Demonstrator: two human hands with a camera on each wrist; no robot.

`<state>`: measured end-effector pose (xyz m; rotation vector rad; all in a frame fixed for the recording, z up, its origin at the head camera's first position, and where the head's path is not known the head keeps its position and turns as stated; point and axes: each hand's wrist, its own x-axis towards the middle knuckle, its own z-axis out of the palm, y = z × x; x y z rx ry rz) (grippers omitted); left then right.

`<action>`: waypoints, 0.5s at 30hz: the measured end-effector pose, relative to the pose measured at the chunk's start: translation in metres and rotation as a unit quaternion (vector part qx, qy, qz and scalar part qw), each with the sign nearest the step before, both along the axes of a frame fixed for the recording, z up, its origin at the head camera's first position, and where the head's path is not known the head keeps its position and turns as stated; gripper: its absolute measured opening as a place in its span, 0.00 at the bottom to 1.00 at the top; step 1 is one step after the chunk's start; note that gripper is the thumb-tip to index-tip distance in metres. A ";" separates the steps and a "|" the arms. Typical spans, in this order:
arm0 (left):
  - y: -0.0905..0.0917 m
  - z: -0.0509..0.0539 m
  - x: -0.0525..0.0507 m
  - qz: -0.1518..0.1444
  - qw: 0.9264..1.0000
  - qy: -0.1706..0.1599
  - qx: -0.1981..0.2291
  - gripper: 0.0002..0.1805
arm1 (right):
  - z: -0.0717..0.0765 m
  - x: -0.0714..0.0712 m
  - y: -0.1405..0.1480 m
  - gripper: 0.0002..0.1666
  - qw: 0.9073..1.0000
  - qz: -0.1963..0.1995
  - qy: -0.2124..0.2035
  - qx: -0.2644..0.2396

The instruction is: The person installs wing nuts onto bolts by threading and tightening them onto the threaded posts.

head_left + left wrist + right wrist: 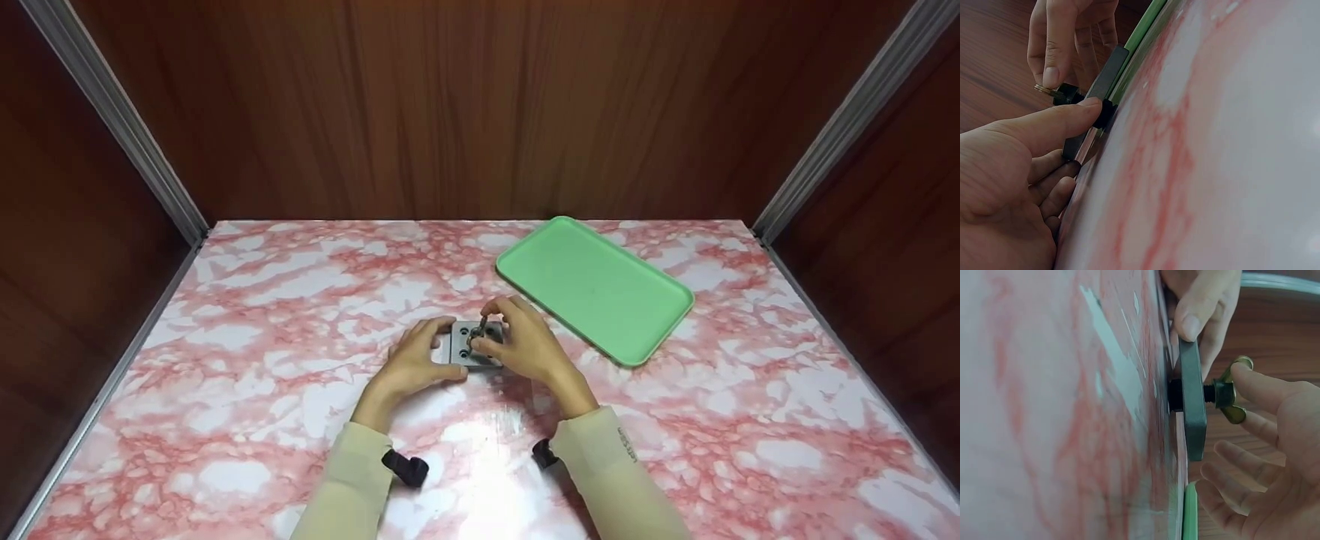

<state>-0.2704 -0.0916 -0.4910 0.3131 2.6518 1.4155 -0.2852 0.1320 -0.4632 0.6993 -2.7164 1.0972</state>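
A grey rectangular plate (458,346) with several holes lies level near the table's middle, raised slightly by a black part (1175,395) beneath it. From its centre rises a black threaded bolt carrying a brass-coloured wing nut (1234,414). My left hand (411,361) grips the plate's left side, the thumb (1081,115) at the near edge and fingers at the far edge. With thumb and forefinger, my right hand (529,341) pinches the wing nut; its other fingers are loosely bent in the right wrist view (1292,439).
A light green tray (596,292) lies at an angle behind and to the right of the plate. The table (262,337) has a red and white marbled top. Brown wood-grain panels (450,112) with metal edges stand behind it and at both sides.
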 end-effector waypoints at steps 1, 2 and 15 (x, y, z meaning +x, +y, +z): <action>0.000 0.000 0.000 0.000 1.000 -0.001 0.000 0.51 | 0.000 0.000 -0.001 0.24 1.000 -0.004 0.000 0.001; 0.000 -0.001 0.000 0.001 1.000 -0.001 -0.001 0.51 | 0.000 0.001 -0.001 0.24 1.000 -0.007 0.000 0.001; -0.001 -0.001 -0.001 -0.002 1.000 -0.003 -0.006 0.52 | 0.000 0.004 -0.007 0.26 0.999 -0.041 0.013 0.005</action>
